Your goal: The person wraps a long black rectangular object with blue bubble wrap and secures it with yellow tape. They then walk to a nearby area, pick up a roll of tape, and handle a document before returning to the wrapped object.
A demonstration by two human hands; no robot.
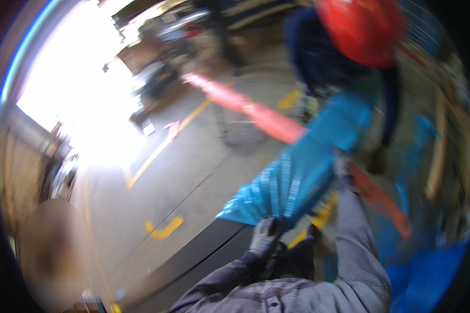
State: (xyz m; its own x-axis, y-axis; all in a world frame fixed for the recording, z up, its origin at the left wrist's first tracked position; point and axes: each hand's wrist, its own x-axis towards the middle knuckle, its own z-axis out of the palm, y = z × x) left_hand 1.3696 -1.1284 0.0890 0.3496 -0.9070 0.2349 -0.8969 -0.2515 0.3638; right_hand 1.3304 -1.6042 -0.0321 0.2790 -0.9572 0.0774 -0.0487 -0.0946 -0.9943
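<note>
A long dark grey panel (214, 245) runs from the lower left toward the upper right. Wrinkled light-blue plastic film (303, 161) covers its farther part, and creases in the film fan out from near my left hand (265, 233). That hand, in a grey glove, is closed on the film's near edge beside the panel. My right hand (342, 163), also gloved, reaches forward along the right side of the film and touches its edge; motion blur smears its fingers. A co-worker in a red helmet (363, 31) bends over the far end, with one dark-gloved hand (376, 159) hanging low at the right.
Red padded supports (250, 112) cross under the panel, one end (384, 201) sticking out at the right. Yellow lines (164, 228) mark the concrete floor. Blue sheeting (428, 276) lies at lower right, wooden boards (437, 146) beyond. Bright light floods the left.
</note>
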